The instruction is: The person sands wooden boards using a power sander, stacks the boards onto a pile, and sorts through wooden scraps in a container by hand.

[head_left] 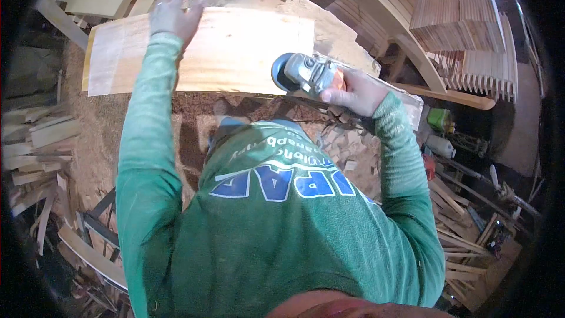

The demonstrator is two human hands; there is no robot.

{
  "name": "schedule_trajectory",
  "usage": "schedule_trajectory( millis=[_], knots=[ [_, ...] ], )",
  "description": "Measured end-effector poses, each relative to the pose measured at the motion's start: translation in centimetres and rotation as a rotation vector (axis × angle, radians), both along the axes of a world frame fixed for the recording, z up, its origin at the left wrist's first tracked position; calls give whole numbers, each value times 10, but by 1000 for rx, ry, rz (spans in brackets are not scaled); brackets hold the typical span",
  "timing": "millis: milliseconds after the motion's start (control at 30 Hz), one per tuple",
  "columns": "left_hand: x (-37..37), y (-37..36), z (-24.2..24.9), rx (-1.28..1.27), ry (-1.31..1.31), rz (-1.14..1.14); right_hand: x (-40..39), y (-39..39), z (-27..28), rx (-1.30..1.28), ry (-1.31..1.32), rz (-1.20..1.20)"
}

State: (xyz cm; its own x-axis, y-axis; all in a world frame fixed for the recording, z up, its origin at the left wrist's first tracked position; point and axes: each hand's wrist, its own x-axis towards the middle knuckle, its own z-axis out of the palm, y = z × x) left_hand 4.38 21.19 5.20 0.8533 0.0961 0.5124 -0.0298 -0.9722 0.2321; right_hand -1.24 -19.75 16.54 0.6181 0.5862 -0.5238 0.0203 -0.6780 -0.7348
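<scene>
A wide, pale wooden board (235, 50) lies across the bench in front of me. My left hand (175, 14) rests at its far edge, left of the middle, fingers apart and holding nothing. Near the board's right end my right hand (358, 90) is wrapped round an angle grinder (312, 72) with a grey metal head and an orange body. The grinder's round disc points left, over the near right corner of the board. Whether the disc touches the wood I cannot tell.
Stacked thin wooden slats (459, 15) stand at the upper right, beside a long curved beam (412, 41). Curved wood pieces (97, 0) lie at the upper left. Scrap wood (47, 141) and offcuts cover the floor on both sides. A green object (438, 119) sits at the right.
</scene>
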Motion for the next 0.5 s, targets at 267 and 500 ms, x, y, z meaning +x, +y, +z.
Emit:
schedule_trajectory(
  millis=[267,500],
  knots=[
    [10,-21,-5,-105,413,-79,88,17,-7,-143,-85,-94],
    [12,-13,-22,-74,143,-177,74,21,-23,-161,-45,17]
  ],
)
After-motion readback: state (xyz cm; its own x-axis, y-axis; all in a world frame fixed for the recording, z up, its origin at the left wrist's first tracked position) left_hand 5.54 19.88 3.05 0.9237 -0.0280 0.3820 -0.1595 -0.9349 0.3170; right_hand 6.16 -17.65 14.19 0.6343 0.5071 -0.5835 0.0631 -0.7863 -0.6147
